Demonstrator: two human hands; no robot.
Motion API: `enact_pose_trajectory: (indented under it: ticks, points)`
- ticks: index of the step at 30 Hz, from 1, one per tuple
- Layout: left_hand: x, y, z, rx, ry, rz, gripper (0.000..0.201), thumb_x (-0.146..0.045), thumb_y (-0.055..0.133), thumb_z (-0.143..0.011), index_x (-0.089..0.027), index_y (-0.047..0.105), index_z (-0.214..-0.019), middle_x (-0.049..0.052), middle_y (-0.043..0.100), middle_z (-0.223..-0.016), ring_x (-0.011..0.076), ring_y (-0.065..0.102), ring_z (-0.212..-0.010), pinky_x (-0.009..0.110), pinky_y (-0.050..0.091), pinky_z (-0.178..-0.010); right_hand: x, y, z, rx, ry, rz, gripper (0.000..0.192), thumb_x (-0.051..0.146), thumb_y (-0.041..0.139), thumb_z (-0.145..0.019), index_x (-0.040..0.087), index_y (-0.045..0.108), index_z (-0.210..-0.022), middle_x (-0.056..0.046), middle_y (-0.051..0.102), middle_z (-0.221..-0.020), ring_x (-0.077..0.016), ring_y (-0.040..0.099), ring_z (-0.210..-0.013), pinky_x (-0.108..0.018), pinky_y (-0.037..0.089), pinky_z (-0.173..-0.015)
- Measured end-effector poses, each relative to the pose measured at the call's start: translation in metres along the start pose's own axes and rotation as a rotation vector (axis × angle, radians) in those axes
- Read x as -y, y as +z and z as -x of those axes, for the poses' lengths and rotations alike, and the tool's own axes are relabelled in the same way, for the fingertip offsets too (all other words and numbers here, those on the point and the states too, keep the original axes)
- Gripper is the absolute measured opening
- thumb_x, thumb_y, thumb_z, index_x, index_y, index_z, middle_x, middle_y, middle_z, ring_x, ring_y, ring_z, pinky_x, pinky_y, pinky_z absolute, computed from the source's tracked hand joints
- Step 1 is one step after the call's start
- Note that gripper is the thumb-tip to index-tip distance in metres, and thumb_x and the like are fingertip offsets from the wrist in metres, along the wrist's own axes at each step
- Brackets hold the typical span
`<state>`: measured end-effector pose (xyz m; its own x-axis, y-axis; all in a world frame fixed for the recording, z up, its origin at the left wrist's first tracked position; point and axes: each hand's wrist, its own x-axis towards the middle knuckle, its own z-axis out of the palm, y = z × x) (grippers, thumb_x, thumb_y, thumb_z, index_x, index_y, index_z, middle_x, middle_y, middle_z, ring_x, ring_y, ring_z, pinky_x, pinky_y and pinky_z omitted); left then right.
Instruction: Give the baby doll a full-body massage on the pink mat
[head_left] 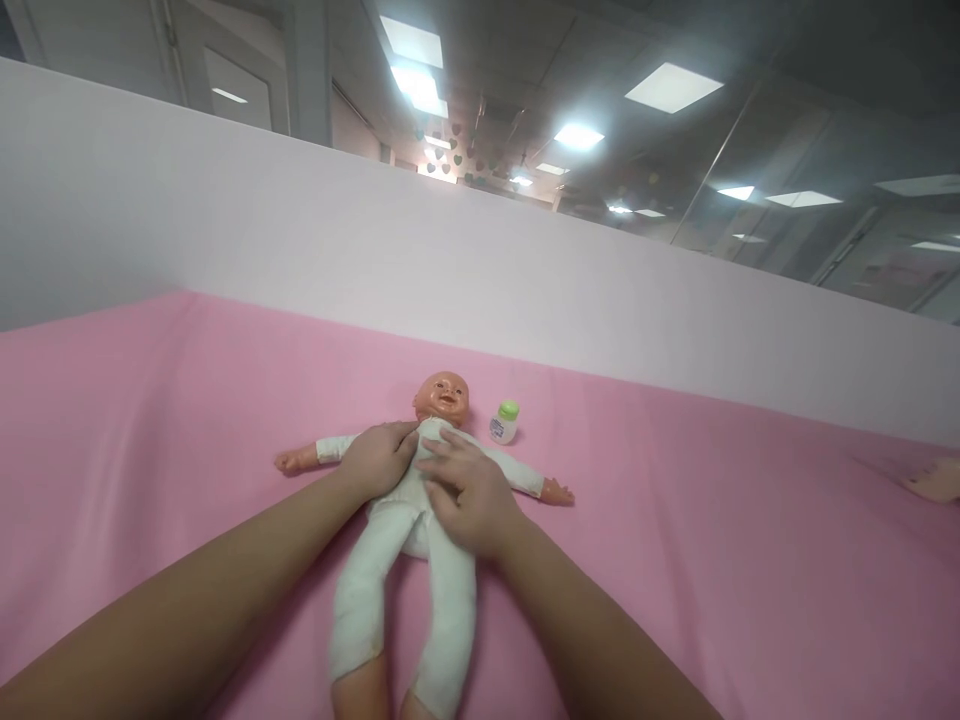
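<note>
**An office floor fitted out as a baby-care practice station**

The upper half of the frame shows a suspended ceiling with square recessed light panels (673, 86), and glass partition walls (787, 190) at upper right, as in an open-plan office. A plain white divider board (300, 240) crosses the middle, closing off the workspace. Below it a pink sheet (150, 420) covers a flat surface, with a baby doll (442, 400) and a small green-capped bottle (505, 422) at centre.

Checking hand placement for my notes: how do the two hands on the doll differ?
The left hand lies flat on the white-suited plastic baby doll at its shoulder; the right hand lies lower, on its chest and belly, fingers pointing across. Both are bare and press on the doll, gripping nothing.
</note>
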<state>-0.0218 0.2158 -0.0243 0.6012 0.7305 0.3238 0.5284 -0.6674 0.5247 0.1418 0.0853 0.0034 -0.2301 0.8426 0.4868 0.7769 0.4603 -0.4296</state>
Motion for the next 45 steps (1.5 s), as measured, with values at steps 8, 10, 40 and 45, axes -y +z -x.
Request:
enact_pose_trajectory:
  ticks: [8,10,40,45]
  points:
    - [-0.001,-0.004,-0.003,0.061,-0.05,-0.137,0.046,-0.037,0.03,-0.101,-0.024,0.068,-0.122,0.008,0.075,-0.119,0.0288,0.07,-0.107,0.043,0.05,-0.093,0.023,0.009,0.007,0.276,-0.257,-0.193,0.031,0.029,0.063,-0.089,0.024,0.074,-0.117,-0.004,0.072,-0.128,-0.0171,0.065,-0.124,-0.034,0.036,-0.117]
    - [0.001,-0.003,-0.003,0.088,-0.015,-0.165,0.046,-0.038,0.03,-0.101,-0.023,0.066,-0.124,0.009,0.075,-0.121,0.0287,0.069,-0.111,0.048,0.044,-0.104,0.015,0.003,0.005,0.319,-0.193,-0.145,0.036,0.035,0.062,-0.092,0.025,0.071,-0.125,-0.004,0.07,-0.133,-0.021,0.056,-0.135,-0.041,0.03,-0.121]
    - [-0.081,-0.021,0.055,0.397,0.56,0.314,0.036,-0.043,0.058,-0.089,-0.027,0.076,-0.115,0.008,0.076,-0.113,0.0315,0.068,-0.112,0.047,0.046,-0.108,-0.05,-0.018,-0.01,0.252,0.638,0.316,0.043,0.026,0.042,-0.097,0.027,0.06,-0.136,-0.009,0.073,-0.121,-0.0262,0.069,-0.105,-0.037,0.047,-0.087]
    - [-0.064,-0.014,0.037,0.353,0.568,0.164,0.045,-0.045,0.058,-0.092,-0.029,0.066,-0.133,0.005,0.064,-0.142,0.03,0.049,-0.14,0.05,0.016,-0.126,-0.05,-0.016,-0.011,0.268,0.625,0.287,0.039,0.032,0.045,-0.097,0.025,0.062,-0.132,-0.009,0.074,-0.117,-0.0261,0.068,-0.102,-0.035,0.047,-0.084]
